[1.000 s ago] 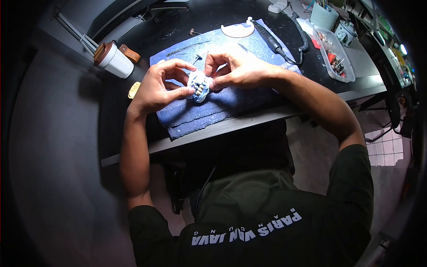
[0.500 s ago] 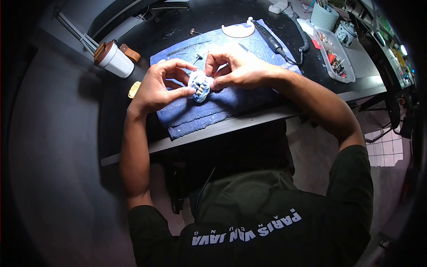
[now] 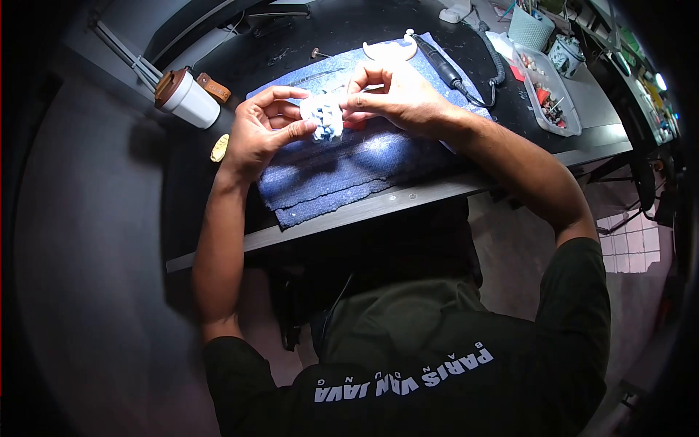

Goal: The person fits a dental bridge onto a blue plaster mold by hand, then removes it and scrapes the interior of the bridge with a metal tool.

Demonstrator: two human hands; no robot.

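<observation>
In my left hand (image 3: pixel 268 127) is a small white-and-blue dental model (image 3: pixel 322 120), gripped at its left side between thumb and fingers. Tooth-like shapes stand out on its brightly lit face. My right hand (image 3: pixel 382 98) is closed in a pinch at the model's right edge; what its fingertips hold, if anything, cannot be made out. A small red piece (image 3: pixel 354 125) shows just below those fingertips. Both hands are above a blue towel (image 3: pixel 320 171), where a slim metal tool (image 3: pixel 313 76) lies behind them.
A corded handpiece (image 3: pixel 442 64) and a white curved dish (image 3: pixel 389 49) rest at the towel's back right. Farther right is a plastic box (image 3: pixel 553 105) of small parts. Left are a white cup (image 3: pixel 191 102) with brown lid and a yellowish piece (image 3: pixel 219 148).
The dental model has been raised slightly away from me and tilted, turning its face. Both hands moved with it. The red piece below my right hand now shows more.
</observation>
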